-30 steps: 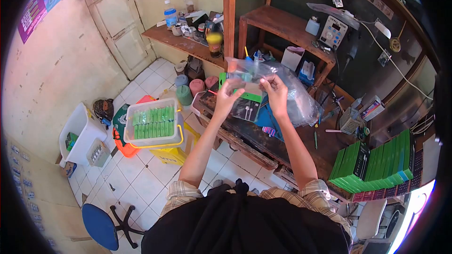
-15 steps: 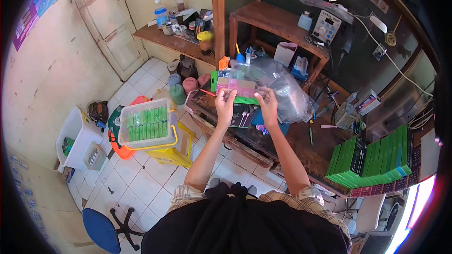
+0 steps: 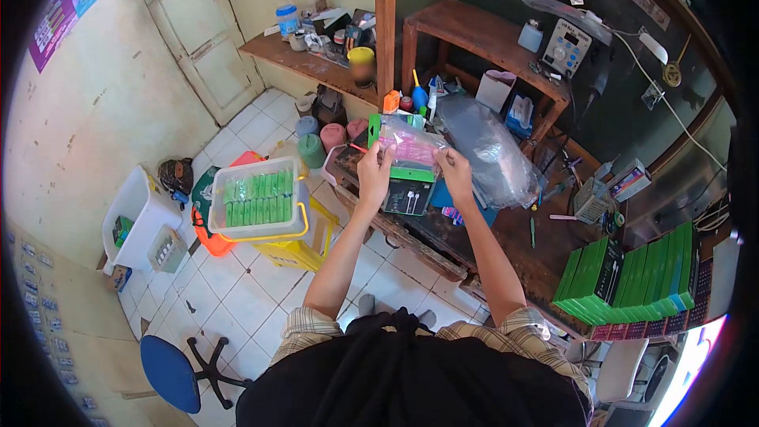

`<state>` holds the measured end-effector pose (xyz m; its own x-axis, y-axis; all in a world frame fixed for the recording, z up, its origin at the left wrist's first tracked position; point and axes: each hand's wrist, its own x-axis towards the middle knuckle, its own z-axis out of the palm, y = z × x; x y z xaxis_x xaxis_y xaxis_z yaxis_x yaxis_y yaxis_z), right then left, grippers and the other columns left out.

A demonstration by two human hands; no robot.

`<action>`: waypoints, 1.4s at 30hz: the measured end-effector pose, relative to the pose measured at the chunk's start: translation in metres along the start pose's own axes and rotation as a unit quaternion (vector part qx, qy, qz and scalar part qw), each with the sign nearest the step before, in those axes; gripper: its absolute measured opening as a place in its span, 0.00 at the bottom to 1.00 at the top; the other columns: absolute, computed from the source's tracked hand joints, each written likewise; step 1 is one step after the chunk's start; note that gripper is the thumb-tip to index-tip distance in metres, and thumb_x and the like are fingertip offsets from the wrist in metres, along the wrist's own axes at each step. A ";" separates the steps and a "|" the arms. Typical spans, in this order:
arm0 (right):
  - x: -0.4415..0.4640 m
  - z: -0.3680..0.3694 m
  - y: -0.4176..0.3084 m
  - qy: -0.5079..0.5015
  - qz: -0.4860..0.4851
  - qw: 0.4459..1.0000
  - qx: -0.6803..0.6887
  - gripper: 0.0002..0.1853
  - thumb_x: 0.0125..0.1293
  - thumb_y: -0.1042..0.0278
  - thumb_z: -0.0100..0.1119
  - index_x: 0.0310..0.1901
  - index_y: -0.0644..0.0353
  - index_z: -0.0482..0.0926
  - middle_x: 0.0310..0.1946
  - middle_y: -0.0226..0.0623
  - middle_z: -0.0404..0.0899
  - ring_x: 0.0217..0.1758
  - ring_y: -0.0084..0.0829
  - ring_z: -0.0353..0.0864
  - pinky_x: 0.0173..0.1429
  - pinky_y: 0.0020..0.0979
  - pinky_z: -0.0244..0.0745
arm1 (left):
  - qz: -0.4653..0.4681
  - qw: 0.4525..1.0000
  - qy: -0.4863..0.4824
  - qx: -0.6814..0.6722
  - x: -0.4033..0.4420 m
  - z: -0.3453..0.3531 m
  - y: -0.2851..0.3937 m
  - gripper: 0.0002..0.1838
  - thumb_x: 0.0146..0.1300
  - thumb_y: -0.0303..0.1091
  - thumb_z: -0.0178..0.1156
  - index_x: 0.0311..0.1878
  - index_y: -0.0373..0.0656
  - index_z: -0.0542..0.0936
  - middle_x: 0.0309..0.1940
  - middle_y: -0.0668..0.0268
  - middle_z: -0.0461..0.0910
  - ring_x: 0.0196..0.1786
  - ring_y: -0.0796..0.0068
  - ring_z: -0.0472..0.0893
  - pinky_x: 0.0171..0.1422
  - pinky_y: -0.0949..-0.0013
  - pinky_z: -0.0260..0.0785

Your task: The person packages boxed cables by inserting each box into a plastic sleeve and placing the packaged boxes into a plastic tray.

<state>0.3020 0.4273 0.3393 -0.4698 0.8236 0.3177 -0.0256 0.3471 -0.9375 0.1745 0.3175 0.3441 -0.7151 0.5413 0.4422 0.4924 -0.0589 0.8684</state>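
A thin clear plastic bag with a pinkish tint [image 3: 413, 145] is stretched between my two hands over the desk. My left hand [image 3: 373, 178] pinches its left side, and my right hand [image 3: 455, 175] pinches its right side. Just below the bag is a black-and-green cable box [image 3: 406, 197] with white cables printed on it. Green packaging with a hanging hole [image 3: 374, 131] shows behind my left fingertips. A large heap of clear plastic bags [image 3: 494, 142] lies beyond my right hand.
Green boxes [image 3: 624, 277] stand in rows at the desk's right. A clear tub of green packets [image 3: 257, 198] rests on a yellow stool [image 3: 296, 253] at left. A soldering station [image 3: 565, 47] sits on the shelf. A blue chair [image 3: 170, 372] stands behind at left.
My hands have shifted the pinkish plastic, which now looks more spread out between them. A brown cardboard edge seen there before no longer shows. The head view has shifted slightly.
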 end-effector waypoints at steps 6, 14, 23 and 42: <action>0.005 -0.001 0.025 -0.118 0.252 0.952 0.129 0.14 0.61 0.62 0.52 0.22 0.60 0.71 0.14 0.25 0.64 0.14 0.18 0.62 0.18 0.22 0.56 | -0.041 0.995 -0.095 0.008 0.005 -0.009 -0.043 0.13 0.57 0.37 0.56 0.26 0.35 0.71 0.16 0.66 0.69 0.20 0.82 0.66 0.26 0.74 0.59; -0.001 -0.014 0.021 -0.218 0.414 0.872 0.142 0.13 0.65 0.65 0.44 0.22 0.54 0.60 0.13 0.22 0.53 0.12 0.16 0.52 0.14 0.20 0.46 | -0.200 0.950 -0.238 0.039 0.006 -0.025 -0.047 0.16 0.54 0.41 0.58 0.30 0.34 0.75 0.21 0.56 0.75 0.27 0.68 0.76 0.35 0.65 0.65; -0.005 -0.010 0.012 -0.237 0.391 0.887 0.071 0.09 0.62 0.65 0.47 0.26 0.58 0.65 0.13 0.21 0.51 0.12 0.15 0.50 0.14 0.21 0.42 | 0.148 0.958 -0.238 -0.064 -0.014 -0.045 0.012 0.46 0.43 0.36 0.69 0.63 0.39 0.52 0.49 0.57 0.72 0.55 0.66 0.70 0.62 0.64 0.55; -0.041 -0.004 0.020 -0.264 -0.001 0.965 -0.002 0.31 0.55 0.56 0.61 0.56 0.63 0.62 0.50 0.47 0.70 0.56 0.34 0.68 0.58 0.33 0.61 | -0.007 0.994 -0.079 -0.078 -0.069 -0.011 -0.073 0.24 0.45 0.34 0.69 0.45 0.36 0.73 0.33 0.59 0.80 0.36 0.74 0.80 0.41 0.71 0.70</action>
<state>0.3248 0.4021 0.3082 -0.8532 0.4808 0.2020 -0.0238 0.3511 -0.9360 0.1818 0.2754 0.2525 -0.6276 0.6678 0.4002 0.3912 -0.1739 0.9037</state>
